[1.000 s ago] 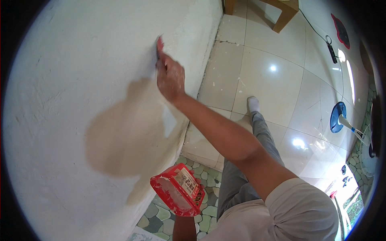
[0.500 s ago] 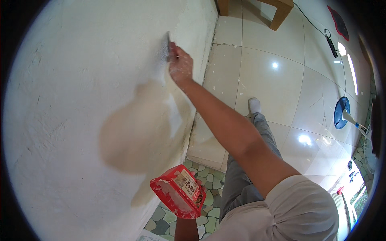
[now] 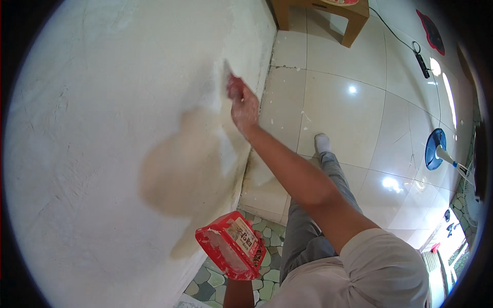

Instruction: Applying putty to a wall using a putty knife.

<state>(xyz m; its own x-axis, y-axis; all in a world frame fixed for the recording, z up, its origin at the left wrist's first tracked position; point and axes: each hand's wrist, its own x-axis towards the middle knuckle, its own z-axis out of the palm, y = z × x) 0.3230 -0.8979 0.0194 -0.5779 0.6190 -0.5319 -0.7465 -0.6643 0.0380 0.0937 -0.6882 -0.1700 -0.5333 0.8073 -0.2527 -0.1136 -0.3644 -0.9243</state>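
Since the last frame the right hand (image 3: 245,109) is shifting lower along the wall (image 3: 92,154), gripping a blurred red scraper (image 3: 234,85); the left hand (image 3: 259,235) is clasping a red tub (image 3: 215,246) below. Seemingly I'm smoothing, next stroke probably needing steady pressure.

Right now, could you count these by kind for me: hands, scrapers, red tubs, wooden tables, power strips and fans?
Hands: 2 (left hand, right hand)
Scraper: 1, blurred
Red tub: 1
Wooden table: 1
Power strip: 1
Fan: 1
Total: 7
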